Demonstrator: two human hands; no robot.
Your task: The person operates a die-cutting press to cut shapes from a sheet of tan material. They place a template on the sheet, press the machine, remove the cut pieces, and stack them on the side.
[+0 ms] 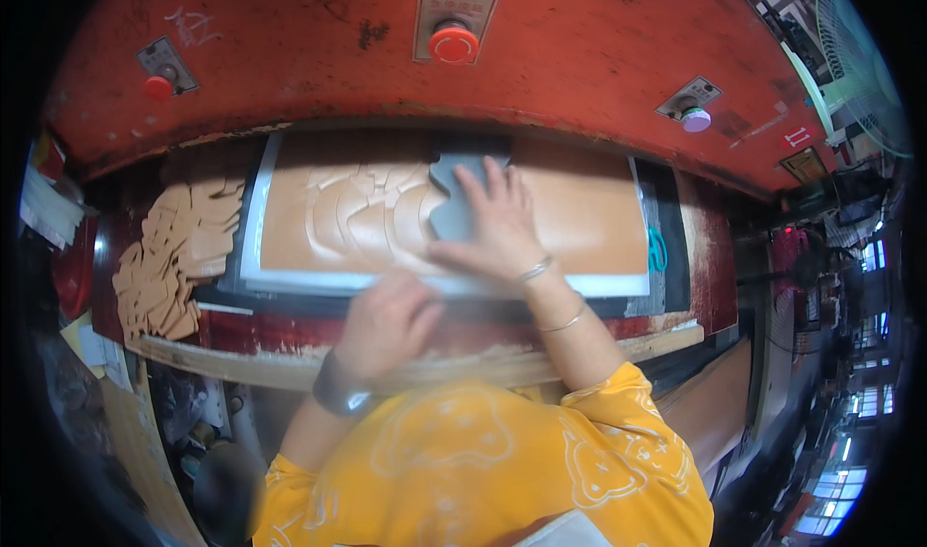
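A tan sheet that looks like leather (589, 209) lies on a white-edged board, with curved outlines cut into its left half. Over its middle sits a grey wavy-edged cutting die (451, 204). My right hand (497, 219) rests on the die's right side, fingers spread and thumb stretched out toward its near edge; what lies under the palm is hidden. Nearer to me, my left hand (386, 320) hovers by the board's front edge. Its fingers look curled but are smeared by motion, and I see nothing in them.
Cut tan pieces (179, 248) lie heaped at the left. Across the back stands a red machine body (319, 55) with a red push button (453, 42) in its middle. Teal-handled scissors (658, 250) lie by the board's right edge. A wooden rail (280, 364) runs along the front.
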